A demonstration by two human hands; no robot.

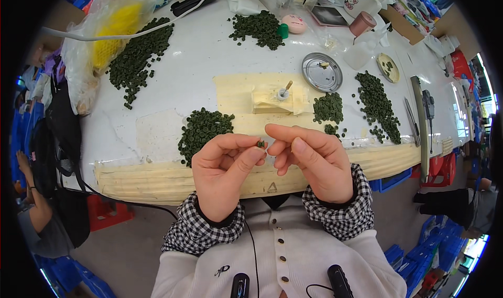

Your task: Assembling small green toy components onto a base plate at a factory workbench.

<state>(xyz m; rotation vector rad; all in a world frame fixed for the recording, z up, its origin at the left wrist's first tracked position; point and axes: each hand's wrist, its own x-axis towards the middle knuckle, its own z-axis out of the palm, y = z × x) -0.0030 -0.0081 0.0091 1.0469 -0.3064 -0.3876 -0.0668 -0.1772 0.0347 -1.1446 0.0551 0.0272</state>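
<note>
White table (199, 51) filled the top of the frame, with piles of little green rings all over it. At the middle, the left hand (222, 175) pinched 1 small green ring (260, 143) between thumb and finger. The right hand (314, 161) had its fingertips touching the ring too, curled close. A soft, steady pinch looked best, so the ring would not slip. Below the table edge (157, 185) was open room for both arms.
</note>
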